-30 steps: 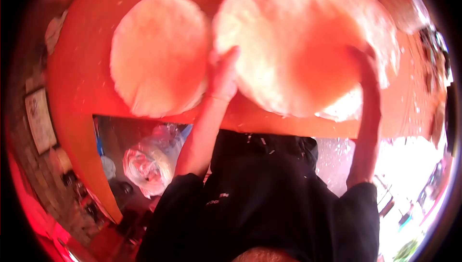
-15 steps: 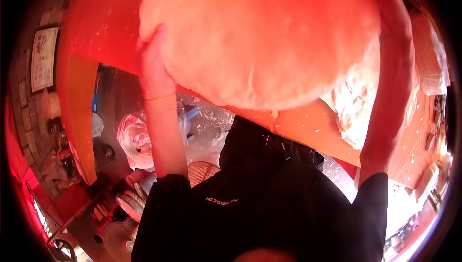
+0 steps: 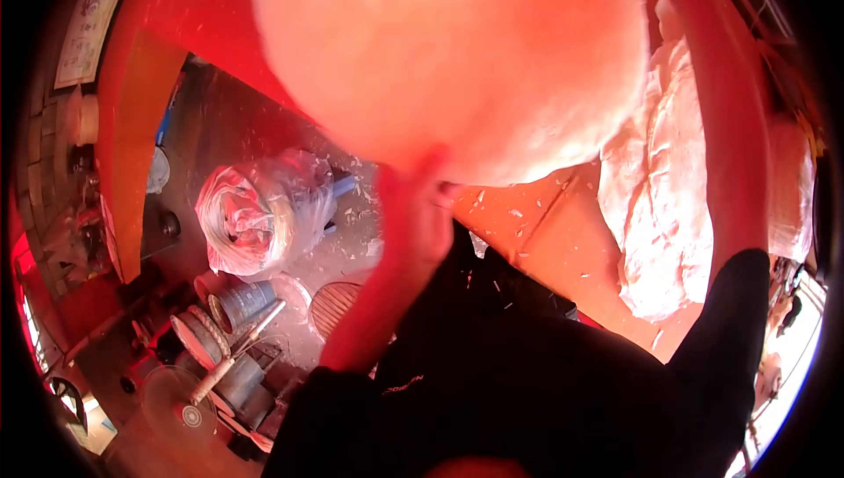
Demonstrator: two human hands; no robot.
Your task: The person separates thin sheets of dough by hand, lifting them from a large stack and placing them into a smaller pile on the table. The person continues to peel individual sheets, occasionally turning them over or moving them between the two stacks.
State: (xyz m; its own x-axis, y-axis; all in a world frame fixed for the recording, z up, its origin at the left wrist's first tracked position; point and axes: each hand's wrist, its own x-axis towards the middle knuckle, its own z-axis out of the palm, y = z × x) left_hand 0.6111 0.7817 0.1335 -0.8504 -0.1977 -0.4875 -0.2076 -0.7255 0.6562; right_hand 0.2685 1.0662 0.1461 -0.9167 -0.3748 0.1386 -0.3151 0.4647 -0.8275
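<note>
A large, pale, rounded mass [image 3: 457, 56], soft-looking like dough, fills the upper middle over the red table [image 3: 202, 30]. My left hand [image 3: 418, 210] is at its lower edge, fingers bent against the rim, blurred a little by motion. The right forearm [image 3: 734, 118] reaches up along the mass's right side, and the hand itself lies beyond the top of the view. Between that forearm and the mass, a long white lumpy piece [image 3: 664, 206] with folds rests on the orange board [image 3: 527, 223].
A plastic-wrapped roll [image 3: 264, 210] stands on the floor at left, with scattered pale scraps around it. Below it are a bucket [image 3: 242, 307], a fan [image 3: 180, 403] and a slatted round thing [image 3: 334, 307]. A framed sheet [image 3: 88, 30] hangs on the left wall.
My left hand has moved from the left side of the mass to its lower edge. The view has shifted, showing more of the floor at left and the white lumpy piece.
</note>
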